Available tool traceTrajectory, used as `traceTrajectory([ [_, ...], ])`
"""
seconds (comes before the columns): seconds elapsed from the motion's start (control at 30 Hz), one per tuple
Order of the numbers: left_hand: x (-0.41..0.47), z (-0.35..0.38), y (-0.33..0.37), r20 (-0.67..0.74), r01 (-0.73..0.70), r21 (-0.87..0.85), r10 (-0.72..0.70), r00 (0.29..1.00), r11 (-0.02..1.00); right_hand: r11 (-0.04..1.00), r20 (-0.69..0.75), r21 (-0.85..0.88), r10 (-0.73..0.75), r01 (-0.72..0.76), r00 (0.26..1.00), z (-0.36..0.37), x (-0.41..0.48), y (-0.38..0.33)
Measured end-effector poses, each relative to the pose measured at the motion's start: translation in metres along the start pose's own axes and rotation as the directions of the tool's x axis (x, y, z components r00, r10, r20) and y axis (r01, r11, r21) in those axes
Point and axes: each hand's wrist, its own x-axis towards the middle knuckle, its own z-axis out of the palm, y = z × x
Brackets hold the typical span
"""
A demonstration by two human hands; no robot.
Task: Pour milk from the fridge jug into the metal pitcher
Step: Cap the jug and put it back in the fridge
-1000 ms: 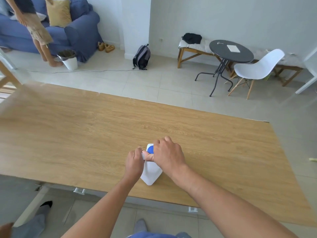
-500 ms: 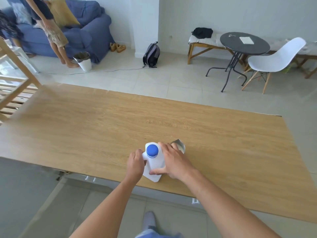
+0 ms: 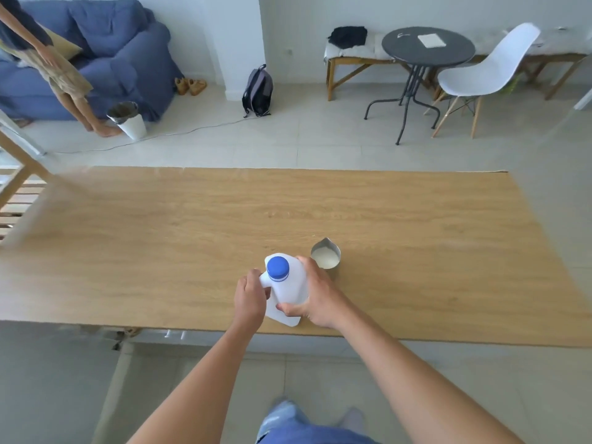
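Note:
A white plastic milk jug [image 3: 288, 291] with a blue screw cap [image 3: 277, 268] stands upright near the front edge of the wooden table [image 3: 160, 238]. My left hand [image 3: 250, 299] grips the jug's handle on its left side. My right hand [image 3: 315, 298] wraps around the jug's right side and lower body. Just behind and right of the jug sits the small metal pitcher [image 3: 325, 257], with white milk visible inside and its spout pointing away from me.
Beyond the table are a round black side table [image 3: 427, 46], a white chair [image 3: 487, 75], a wooden bench [image 3: 352, 59], a backpack [image 3: 258, 91] and a blue sofa [image 3: 105, 49]. A person [image 3: 48, 65] stands at far left by a white bin [image 3: 128, 120].
My right hand has come off the blue cap and slid down onto the jug's side. The pitcher, hidden at first, is now in full view. My head has shifted.

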Motion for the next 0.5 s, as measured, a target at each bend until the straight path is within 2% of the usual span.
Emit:
traceTrajectory([
  [0.2, 0.014, -0.011, 0.002, 0.105, -0.014, 0.088, 0.005, 0.994, 0.996, 0.994, -0.077, 0.102, 0.056, -0.048, 0.995, 0.012, -0.007, -0.003],
  [0.37, 0.016, -0.014, 0.001, 0.153, -0.073, 0.044, 0.066, 0.986, 0.996, 0.982, -0.106, 0.158, 0.120, -0.102, 0.987, 0.018, -0.018, -0.010],
  [0.5, 0.019, -0.013, -0.006, 0.208, -0.050, 0.090, 0.031, 0.978, 0.995, 0.969, -0.171, 0.193, 0.186, -0.152, 0.968, 0.026, -0.026, -0.014],
])
